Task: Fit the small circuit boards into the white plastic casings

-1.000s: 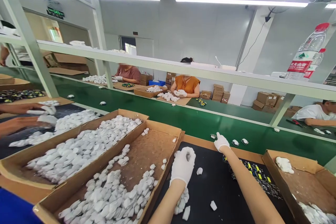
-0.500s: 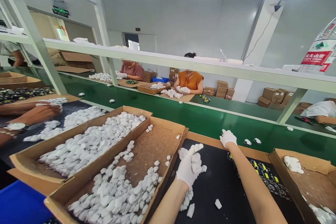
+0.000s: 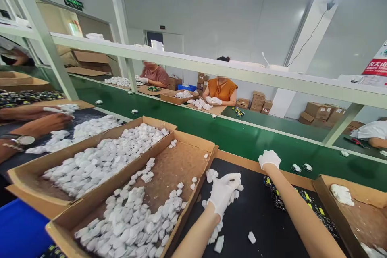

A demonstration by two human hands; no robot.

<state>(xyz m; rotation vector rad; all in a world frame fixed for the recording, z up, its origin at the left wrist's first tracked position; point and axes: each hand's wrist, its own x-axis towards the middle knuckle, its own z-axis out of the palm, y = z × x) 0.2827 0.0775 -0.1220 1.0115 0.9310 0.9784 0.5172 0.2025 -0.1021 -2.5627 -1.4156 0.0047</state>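
Observation:
My left hand (image 3: 225, 191), in a white glove, is over a small heap of white padded pieces (image 3: 216, 229) on the black mat (image 3: 236, 221). Its thumb and fingers curl together at the heap's upper edge; what lies between them is hard to make out. At the green belt's near edge is my right hand (image 3: 270, 159), also gloved, with its back towards me and its fingertips hidden. Just below it, black circuit boards with yellow parts (image 3: 279, 197) lie partly behind my right forearm. One loose white piece (image 3: 251, 237) rests apart on the mat.
Two cardboard trays of white pieces (image 3: 178, 219) (image 3: 90, 169) stand left, another tray (image 3: 325, 193) right. Boards bearing white pieces (image 3: 296, 168) sit on the green belt (image 3: 242, 137). A co-worker's hands (image 3: 45, 125) are at far left; other people sit across. A shelf rail (image 3: 193, 56) crosses overhead.
My left hand has shifted slightly down and right, and its raised fingers have curled in. My right hand has turned so its fingers point away. The view has shifted slightly.

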